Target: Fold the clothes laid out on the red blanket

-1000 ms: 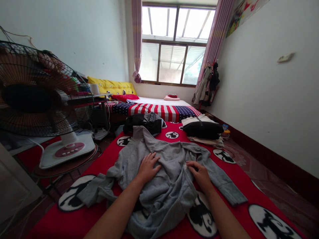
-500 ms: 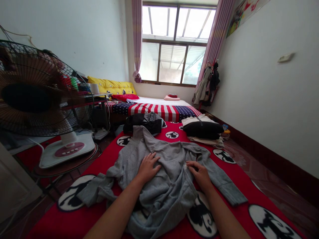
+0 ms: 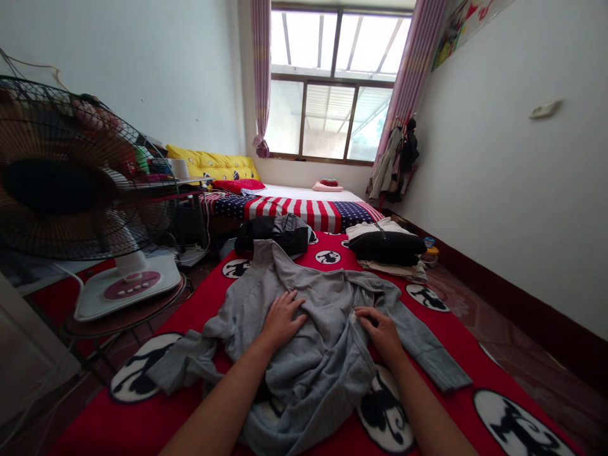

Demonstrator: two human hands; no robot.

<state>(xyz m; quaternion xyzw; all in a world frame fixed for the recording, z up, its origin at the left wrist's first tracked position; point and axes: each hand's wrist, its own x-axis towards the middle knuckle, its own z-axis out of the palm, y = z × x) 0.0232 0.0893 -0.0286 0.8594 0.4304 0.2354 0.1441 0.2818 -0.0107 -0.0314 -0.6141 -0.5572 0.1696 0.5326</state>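
A grey long-sleeved top (image 3: 313, 342) lies spread and wrinkled over the red blanket (image 3: 156, 430), its sleeves reaching out to either side. My left hand (image 3: 284, 320) rests flat on the middle of the top, fingers spread. At the top's right side, my right hand (image 3: 380, 330) pinches a fold of the fabric between thumb and fingers. The lower part of the top is bunched between my forearms.
Beyond the top are a dark clothes heap (image 3: 275, 234) at left and a folded clothes stack (image 3: 387, 244) at right. An electric fan (image 3: 137, 285) stands on a round stool at left. A bed (image 3: 294, 212) is under the window.
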